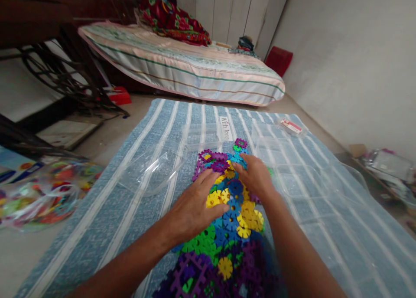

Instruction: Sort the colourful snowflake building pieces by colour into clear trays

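A heap of plastic building pieces lies on the striped cloth (136, 159). It holds yellow notched discs (248, 215), blue discs (231, 220), green pieces (201, 241) and purple toothed square pieces (191, 272). My left hand (191, 207) rests over the heap's left side, thumb apart from the fingers, its fingertips near purple pieces. On the heap's far right side, my right hand (255, 174) reaches with thumb and forefinger apart, touching blue and yellow pieces. Its other fingers are partly hidden. Neither hand visibly grips a piece.
Clear plastic containers (152, 172) stand left and beyond the heap, with another clear tray (302, 181) at right. A small red-and-white packet (290, 126) lies at the cloth's far right. Bags of colourful pieces (58, 202) sit on the floor at left. A bed (195, 72) stands behind.
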### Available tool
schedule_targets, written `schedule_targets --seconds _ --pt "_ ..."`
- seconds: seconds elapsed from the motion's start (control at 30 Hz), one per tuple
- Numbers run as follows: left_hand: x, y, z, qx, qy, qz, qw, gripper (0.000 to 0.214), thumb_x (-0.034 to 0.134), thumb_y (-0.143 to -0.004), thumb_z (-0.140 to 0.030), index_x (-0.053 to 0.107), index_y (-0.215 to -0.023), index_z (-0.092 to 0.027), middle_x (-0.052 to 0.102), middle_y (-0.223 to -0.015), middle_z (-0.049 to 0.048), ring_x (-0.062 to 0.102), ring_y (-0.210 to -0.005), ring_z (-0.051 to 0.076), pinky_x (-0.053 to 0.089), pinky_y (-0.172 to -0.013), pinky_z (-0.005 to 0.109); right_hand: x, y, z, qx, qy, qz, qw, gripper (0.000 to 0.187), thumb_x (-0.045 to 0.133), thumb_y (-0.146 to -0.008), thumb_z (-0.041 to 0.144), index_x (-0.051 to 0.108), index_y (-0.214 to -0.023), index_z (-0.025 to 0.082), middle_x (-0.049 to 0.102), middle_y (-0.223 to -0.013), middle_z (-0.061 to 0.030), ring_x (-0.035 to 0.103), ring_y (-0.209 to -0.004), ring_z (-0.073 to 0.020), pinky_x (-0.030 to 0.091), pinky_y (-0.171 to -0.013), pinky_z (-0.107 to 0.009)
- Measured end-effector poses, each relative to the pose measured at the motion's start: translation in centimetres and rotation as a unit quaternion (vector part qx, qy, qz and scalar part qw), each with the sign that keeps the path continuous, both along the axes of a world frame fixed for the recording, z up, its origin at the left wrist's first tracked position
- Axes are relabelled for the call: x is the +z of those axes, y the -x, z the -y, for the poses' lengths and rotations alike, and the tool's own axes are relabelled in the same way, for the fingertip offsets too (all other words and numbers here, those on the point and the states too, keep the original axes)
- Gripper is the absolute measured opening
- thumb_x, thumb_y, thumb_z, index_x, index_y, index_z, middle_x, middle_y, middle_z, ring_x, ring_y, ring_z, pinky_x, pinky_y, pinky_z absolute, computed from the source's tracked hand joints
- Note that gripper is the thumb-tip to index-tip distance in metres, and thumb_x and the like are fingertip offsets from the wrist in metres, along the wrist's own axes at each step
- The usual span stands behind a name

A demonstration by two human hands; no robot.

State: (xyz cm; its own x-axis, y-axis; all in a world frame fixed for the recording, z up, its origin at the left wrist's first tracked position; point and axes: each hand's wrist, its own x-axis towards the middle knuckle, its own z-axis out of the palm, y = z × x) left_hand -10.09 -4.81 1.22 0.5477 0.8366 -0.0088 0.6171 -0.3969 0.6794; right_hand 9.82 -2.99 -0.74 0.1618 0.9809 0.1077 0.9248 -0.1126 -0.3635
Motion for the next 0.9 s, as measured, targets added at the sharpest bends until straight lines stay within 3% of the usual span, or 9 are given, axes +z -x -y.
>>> schedule_targets --seconds 0.13,0.23,0.4,0.53,0.7,0.8,0.9 --pt "-0.3 3.9 3.8 -0.036 -0.047 -0.088 0.994 0.084 0.065 -0.067 -0.052 0.037 -0.140 -0.022 0.033 -0.148 0.0153 0.036 -0.132 0.037 0.038 -0.102 0.051 -0.6 -0.1 -3.2 -0.008 0.113 0.046 0.993 0.058 0.045 -0.084 0.062 0.056 -0.123 0.020 0.057 -0.122 -0.0137 0.051 -0.114 -0.0284 0.040 -0.092 -0.041" --pt "-1.7 6.2 7.3 -0.078 -0.124 -0.092 0.985 0.092 0.069 -0.062 -0.049 0.032 -0.143 -0.029 0.038 -0.146 0.0109 0.040 -0.129 0.036 0.041 -0.099 0.047 -1.4 -0.1 -3.2 -0.002 0.109 0.065 0.992 0.060 0.041 -0.085 0.065 0.053 -0.127 0.023 0.052 -0.126 -0.0129 0.048 -0.117 -0.0296 0.038 -0.093 -0.043" --pt "-4.9 6.7 10.5 -0.055 -0.201 -0.129 0.970 0.090 0.068 -0.063 -0.042 0.030 -0.143 -0.028 0.037 -0.146 0.0115 0.037 -0.130 0.038 0.038 -0.101 0.048 -1.4 -0.1 -3.4 -0.029 0.130 0.089 0.987 0.069 0.038 -0.081 0.072 0.054 -0.126 0.023 0.052 -0.125 -0.0150 0.048 -0.115 -0.0336 0.038 -0.091 -0.047" --pt "-6.2 5.1 10.0 -0.010 -0.216 -0.135 0.967 0.095 0.067 -0.058 -0.029 0.026 -0.144 -0.025 0.029 -0.150 0.0122 0.033 -0.132 0.038 0.036 -0.103 0.050 -1.0 0.9 -2.7 0.012 0.127 0.096 0.987 0.064 0.039 -0.082 0.070 0.054 -0.124 0.024 0.055 -0.121 -0.0131 0.051 -0.111 -0.0313 0.039 -0.089 -0.044" --pt "-5.4 1.8 7.3 0.008 -0.174 -0.114 0.978 0.088 0.064 -0.062 -0.021 0.027 -0.142 -0.022 0.027 -0.150 0.0156 0.036 -0.130 0.037 0.040 -0.100 0.051 -0.8 2.4 0.0 0.049 0.085 0.087 0.991 0.057 0.046 -0.083 0.060 0.053 -0.127 0.024 0.061 -0.114 -0.0111 0.054 -0.105 -0.0311 0.041 -0.087 -0.042" --pt "-4.7 -0.2 5.2 0.044 -0.130 -0.074 0.988 0.082 0.064 -0.066 -0.022 0.030 -0.140 -0.020 0.030 -0.148 0.0170 0.036 -0.130 0.036 0.040 -0.101 0.052 -0.6 2.4 0.9 0.070 0.077 0.013 0.994 0.049 0.049 -0.084 0.054 0.057 -0.123 0.025 0.064 -0.113 -0.0096 0.057 -0.104 -0.0279 0.041 -0.087 -0.037" --pt "-4.3 -1.7 2.9 0.079 -0.092 0.009 0.993 0.080 0.062 -0.068 -0.021 0.029 -0.140 -0.016 0.034 -0.144 0.0171 0.033 -0.132 0.033 0.035 -0.105 0.051 -0.6 1.9 1.1 0.078 0.074 -0.127 0.986 0.040 0.051 -0.084 0.052 0.066 -0.109 0.025 0.069 -0.102 -0.0048 0.062 -0.095 -0.0234 0.044 -0.082 -0.032"
